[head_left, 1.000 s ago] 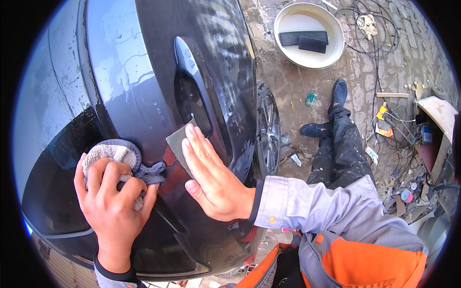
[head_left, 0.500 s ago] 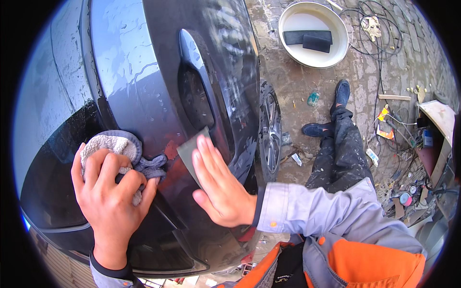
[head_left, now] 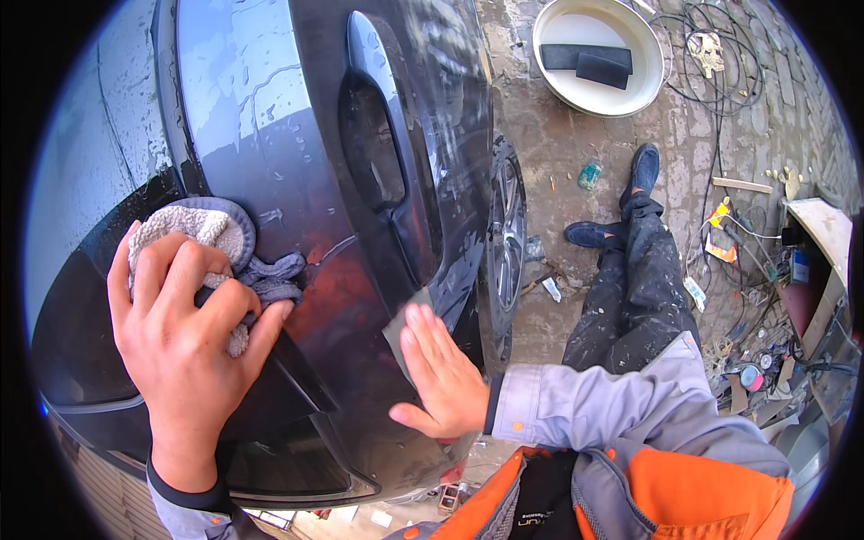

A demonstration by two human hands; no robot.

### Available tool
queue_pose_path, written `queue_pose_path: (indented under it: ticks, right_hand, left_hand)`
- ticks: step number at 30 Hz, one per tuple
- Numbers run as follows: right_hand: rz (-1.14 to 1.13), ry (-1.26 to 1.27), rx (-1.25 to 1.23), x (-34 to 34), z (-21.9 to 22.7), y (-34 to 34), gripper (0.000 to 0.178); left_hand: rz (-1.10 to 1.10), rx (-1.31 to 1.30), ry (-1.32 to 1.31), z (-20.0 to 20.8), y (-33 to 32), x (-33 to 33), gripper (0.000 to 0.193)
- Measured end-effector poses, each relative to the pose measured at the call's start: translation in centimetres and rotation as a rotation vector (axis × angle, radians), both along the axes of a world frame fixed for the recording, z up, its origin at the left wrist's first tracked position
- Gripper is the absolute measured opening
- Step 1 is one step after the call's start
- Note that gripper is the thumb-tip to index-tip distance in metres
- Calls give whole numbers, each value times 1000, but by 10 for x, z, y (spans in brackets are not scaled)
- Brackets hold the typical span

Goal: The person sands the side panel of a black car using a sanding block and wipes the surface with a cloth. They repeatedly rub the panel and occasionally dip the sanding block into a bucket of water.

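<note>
My left hand (head_left: 184, 328) grips a bunched grey-and-white cloth (head_left: 214, 232) against the dark car body (head_left: 315, 189), beside the window glass. The fingers of my right hand (head_left: 445, 382) lie flat and close together over a thin dark-grey sheet of sandpaper (head_left: 396, 340), pressing it to the door below the door handle (head_left: 394, 135). Most of the sandpaper is hidden under the fingers. Water drops and wet streaks cover the paint. A reddish patch (head_left: 335, 270) shows on the dark surface between my hands.
Beyond the wheel (head_left: 508, 234), a white basin (head_left: 594, 25) with dark flat pads in it stands on the brick paving. A black cable (head_left: 715, 135) lies coiled near it. Scraps and boards (head_left: 814, 270) litter the right side. My shoes (head_left: 594, 236) are beside the car.
My right hand has slid with the sandpaper down and to the right, away from the door handle. My left hand and the cloth have shifted slightly left in view.
</note>
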State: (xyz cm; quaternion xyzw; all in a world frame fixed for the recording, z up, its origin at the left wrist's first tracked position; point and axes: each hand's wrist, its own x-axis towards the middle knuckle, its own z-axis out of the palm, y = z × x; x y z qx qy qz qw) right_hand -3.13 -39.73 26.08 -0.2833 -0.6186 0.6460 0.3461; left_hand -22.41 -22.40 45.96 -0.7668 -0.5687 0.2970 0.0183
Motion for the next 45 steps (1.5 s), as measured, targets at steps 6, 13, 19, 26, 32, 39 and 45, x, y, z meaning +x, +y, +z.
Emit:
queue_pose_path:
  ticks: [6,13,19,26,32,39,45]
  right_hand:
    - [84,-96,30,11,-11,-29,106]
    - [76,-34,95,17,-4,-32,112]
    - [183,-137,8,15,-5,-28,110]
    - [170,-91,64,13,2,-30,115]
    - [28,-106,92,-5,-11,-17,113]
    - [-52,-39,139,10,-6,-57,119]
    - [-7,-167,120,-1,-16,-32,116]
  left_hand:
    - [-15,-17,34,3,-1,0,65]
    - [-84,-38,-45,2,-7,-9,32]
    - [-10,-140,-58,16,-49,16,15]
    - [29,-254,-196,23,-122,35,12]
    - [-52,-95,-223,11,-141,19,8]
    - [-35,-143,-269,11,-134,23,18]
    - [-42,-175,-234,8,-128,32,26]
